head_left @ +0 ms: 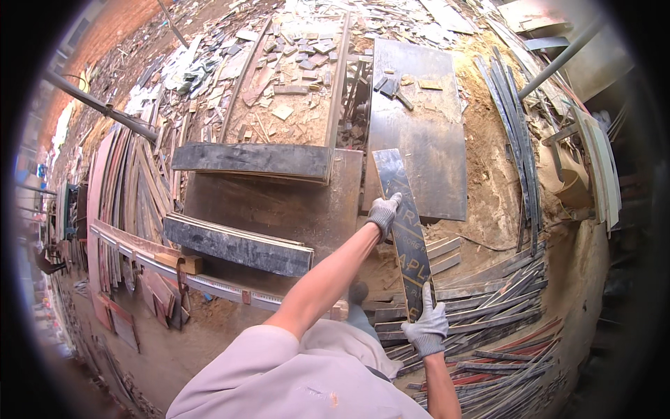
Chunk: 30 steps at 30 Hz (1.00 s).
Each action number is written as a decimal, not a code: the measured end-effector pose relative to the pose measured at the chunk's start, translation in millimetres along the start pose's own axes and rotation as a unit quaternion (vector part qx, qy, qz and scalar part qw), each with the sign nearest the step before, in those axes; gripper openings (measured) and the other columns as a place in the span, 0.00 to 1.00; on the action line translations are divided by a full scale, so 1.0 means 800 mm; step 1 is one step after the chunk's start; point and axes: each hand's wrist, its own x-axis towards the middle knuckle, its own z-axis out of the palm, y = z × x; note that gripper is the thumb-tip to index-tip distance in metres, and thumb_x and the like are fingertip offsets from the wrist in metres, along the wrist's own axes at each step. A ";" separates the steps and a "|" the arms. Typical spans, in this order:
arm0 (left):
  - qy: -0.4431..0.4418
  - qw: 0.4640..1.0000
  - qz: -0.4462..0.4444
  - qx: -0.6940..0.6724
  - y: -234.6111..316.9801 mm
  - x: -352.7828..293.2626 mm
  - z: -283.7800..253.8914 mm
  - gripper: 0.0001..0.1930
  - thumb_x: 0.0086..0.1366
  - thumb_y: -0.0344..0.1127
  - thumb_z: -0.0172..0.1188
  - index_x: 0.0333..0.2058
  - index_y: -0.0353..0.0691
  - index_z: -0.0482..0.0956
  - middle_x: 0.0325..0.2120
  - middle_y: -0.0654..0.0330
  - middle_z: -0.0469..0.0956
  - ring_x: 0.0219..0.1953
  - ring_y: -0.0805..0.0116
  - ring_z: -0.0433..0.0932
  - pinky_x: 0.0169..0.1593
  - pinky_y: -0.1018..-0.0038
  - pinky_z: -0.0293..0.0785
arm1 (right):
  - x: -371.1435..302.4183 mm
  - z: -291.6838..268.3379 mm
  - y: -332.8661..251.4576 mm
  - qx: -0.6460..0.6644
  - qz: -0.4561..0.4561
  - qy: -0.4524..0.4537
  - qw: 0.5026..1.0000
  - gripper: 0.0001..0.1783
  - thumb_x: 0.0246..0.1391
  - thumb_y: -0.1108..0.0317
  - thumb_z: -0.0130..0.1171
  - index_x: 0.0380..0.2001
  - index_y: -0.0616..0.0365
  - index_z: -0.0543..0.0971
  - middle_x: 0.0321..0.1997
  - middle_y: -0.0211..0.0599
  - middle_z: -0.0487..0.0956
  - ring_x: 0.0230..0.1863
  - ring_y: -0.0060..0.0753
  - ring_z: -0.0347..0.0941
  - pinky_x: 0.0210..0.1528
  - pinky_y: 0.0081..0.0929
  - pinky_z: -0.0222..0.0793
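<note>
A long, narrow dark plywood strip [407, 241] with yellow print slants in front of me, its far end near the metal table's edge. My left hand [385, 213], in a grey knit glove, is closed on the strip's left edge, past its middle. Near the strip's close end my right hand [427, 327], gloved the same way, grips it with the index finger stretched along its face. To the left, one stack of dark-faced plywood strips [241, 243] lies close to my left arm. A second stack of strips [252, 160] rests farther away on the saw table [343, 192].
A flat metal table [419, 167] bears a few offcuts. Long strips [481, 328] lie piled at my lower right, and others [513, 140] farther right. A rail with a scale [223, 288] runs along the left. Scraps and sawdust [293, 77] cover the far area. Metal poles [105, 108] slant in.
</note>
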 end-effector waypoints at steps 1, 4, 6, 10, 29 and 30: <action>0.016 0.999 -0.035 0.001 -0.001 0.023 0.003 0.36 0.70 0.60 0.70 0.57 0.27 0.84 0.49 0.43 0.89 0.51 0.52 0.88 0.56 0.56 0.80 | 0.013 -0.003 -0.005 -0.012 0.000 -0.006 1.000 0.73 0.41 0.48 0.80 0.87 0.31 0.48 0.51 0.56 0.72 0.50 0.61 0.79 0.56 0.49 0.80; 0.011 0.996 -0.087 -0.033 -0.001 0.071 0.007 0.27 0.76 0.53 0.68 0.54 0.31 0.86 0.45 0.52 0.87 0.43 0.60 0.83 0.47 0.58 0.79 | 0.053 -0.004 -0.022 -0.034 0.017 -0.037 0.999 0.73 0.42 0.49 0.80 0.87 0.30 0.48 0.52 0.56 0.72 0.50 0.61 0.78 0.57 0.49 0.80; 0.007 0.995 -0.091 -0.029 0.007 0.090 0.002 0.29 0.76 0.53 0.66 0.58 0.29 0.84 0.51 0.49 0.86 0.48 0.58 0.83 0.51 0.54 0.79 | 0.071 -0.002 -0.031 -0.032 0.006 -0.023 0.999 0.72 0.42 0.50 0.79 0.87 0.29 0.48 0.53 0.56 0.71 0.51 0.61 0.78 0.57 0.49 0.79; 0.026 0.997 -0.079 -0.003 0.021 0.111 -0.005 0.29 0.74 0.51 0.66 0.59 0.29 0.83 0.48 0.50 0.87 0.47 0.59 0.84 0.49 0.54 0.80 | 0.101 -0.002 -0.042 -0.027 0.004 -0.027 0.999 0.71 0.43 0.52 0.78 0.87 0.27 0.48 0.54 0.59 0.72 0.51 0.63 0.78 0.58 0.50 0.79; 0.068 0.995 -0.024 0.066 0.033 0.191 -0.001 0.32 0.71 0.53 0.69 0.56 0.25 0.85 0.48 0.48 0.89 0.48 0.61 0.85 0.53 0.61 0.80 | 0.147 -0.011 -0.060 -0.023 -0.006 -0.033 0.999 0.73 0.44 0.49 0.79 0.87 0.28 0.45 0.54 0.59 0.73 0.50 0.60 0.80 0.56 0.49 0.80; 0.060 0.994 -0.006 0.086 0.035 0.191 -0.002 0.32 0.71 0.53 0.69 0.56 0.25 0.85 0.48 0.47 0.89 0.48 0.60 0.85 0.53 0.61 0.80 | 0.148 -0.011 -0.061 -0.024 -0.003 -0.037 0.999 0.73 0.44 0.49 0.79 0.87 0.28 0.45 0.54 0.59 0.73 0.50 0.61 0.80 0.56 0.49 0.80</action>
